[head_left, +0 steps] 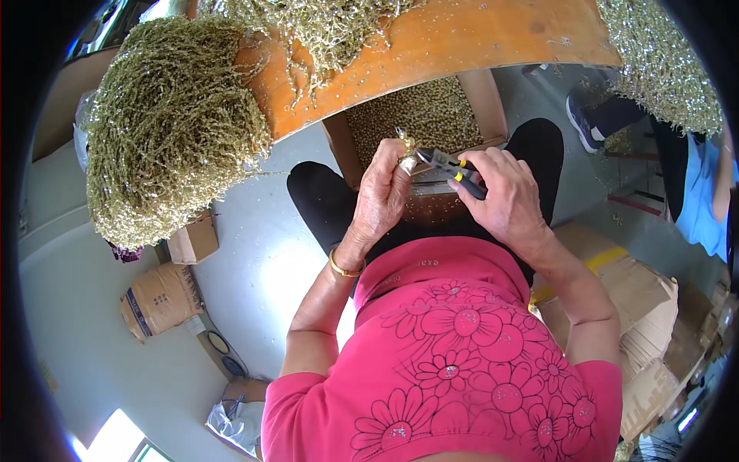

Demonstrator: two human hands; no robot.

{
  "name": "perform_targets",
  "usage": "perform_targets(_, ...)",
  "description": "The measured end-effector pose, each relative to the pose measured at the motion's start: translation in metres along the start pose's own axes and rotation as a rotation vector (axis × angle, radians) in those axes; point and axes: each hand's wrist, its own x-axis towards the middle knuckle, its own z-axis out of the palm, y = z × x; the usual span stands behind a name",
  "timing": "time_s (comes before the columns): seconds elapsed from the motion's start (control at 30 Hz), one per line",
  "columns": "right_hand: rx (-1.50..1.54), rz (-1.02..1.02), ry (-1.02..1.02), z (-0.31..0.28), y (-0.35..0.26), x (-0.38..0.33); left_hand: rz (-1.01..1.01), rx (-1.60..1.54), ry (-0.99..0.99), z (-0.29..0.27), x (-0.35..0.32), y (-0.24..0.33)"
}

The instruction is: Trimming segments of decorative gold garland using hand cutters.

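Note:
Between the fingertips of my left hand (382, 189) is a small gold glittery piece (409, 156), pinched upright; its exact kind is too small to make out. My right hand (504, 187) is wrapped round the black and yellow handles of a pair of pliers (443, 160). The metal jaws reach left and meet the gold piece at my left fingertips. Below and beyond both hands stands an open cardboard box (490, 108) holding many small gold beads or bits (412, 115).
A wooden table (493, 35) lies ahead, with gold glittery strands (331, 35) on it. A big bundle of strands (173, 131) hangs over its left edge, another (662, 65) at far right. Flattened cardboard (623, 300) lies at right, near another person's leg (616, 119). A carton (162, 300) stands left.

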Motion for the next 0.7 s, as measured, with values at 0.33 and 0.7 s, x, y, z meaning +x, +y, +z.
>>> perform_targets(0.33, -0.180, -0.071, -0.063, -0.006, 0.003, 0.005, 0.051, 0.106, -0.026, -0.002, 0.002, 0.000)
perform_targets(0.7, -0.360, -0.152, -0.127, -0.004, 0.010, 0.020, 0.238, 0.482, -0.001, -0.008, 0.010, 0.003)
